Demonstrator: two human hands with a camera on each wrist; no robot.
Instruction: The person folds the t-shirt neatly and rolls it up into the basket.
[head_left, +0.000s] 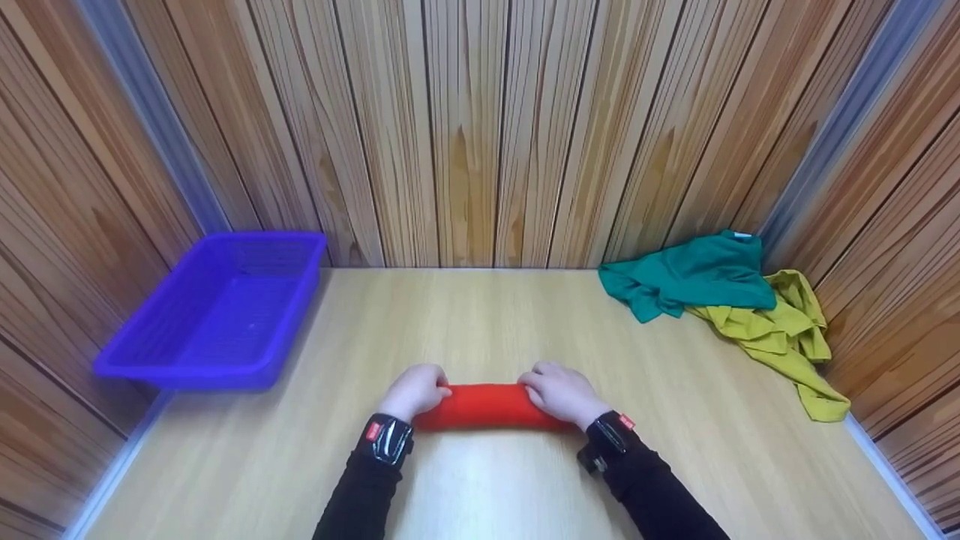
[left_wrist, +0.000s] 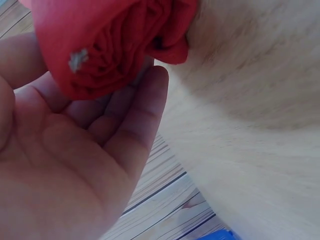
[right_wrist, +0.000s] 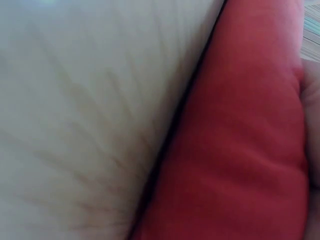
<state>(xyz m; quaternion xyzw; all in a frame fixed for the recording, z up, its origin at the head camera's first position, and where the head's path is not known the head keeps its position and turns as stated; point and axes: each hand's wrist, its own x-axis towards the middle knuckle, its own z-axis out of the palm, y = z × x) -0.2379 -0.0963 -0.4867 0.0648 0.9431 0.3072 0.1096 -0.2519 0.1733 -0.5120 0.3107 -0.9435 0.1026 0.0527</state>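
Note:
A rolled-up red cloth [head_left: 487,406] lies crosswise on the table in front of the person. The left hand [head_left: 417,390] grips its left end, thumb on the near side and fingers curled behind. In the left wrist view the spiral folds of the roll's end [left_wrist: 115,55] show, with a small pale patch on it. The right hand [head_left: 564,393] holds the right end from above and behind. The right wrist view is mostly filled by the smooth side of the red roll [right_wrist: 235,135], with part of the hand at the right edge.
A purple plastic basket [head_left: 264,373] stands at the back left. In the back right corner a crumpled teal cloth [head_left: 690,274] with a white label partly covers a yellow-green cloth [head_left: 787,330]. Wood-patterned walls [head_left: 465,135] close off the back and both sides of the table [head_left: 480,322].

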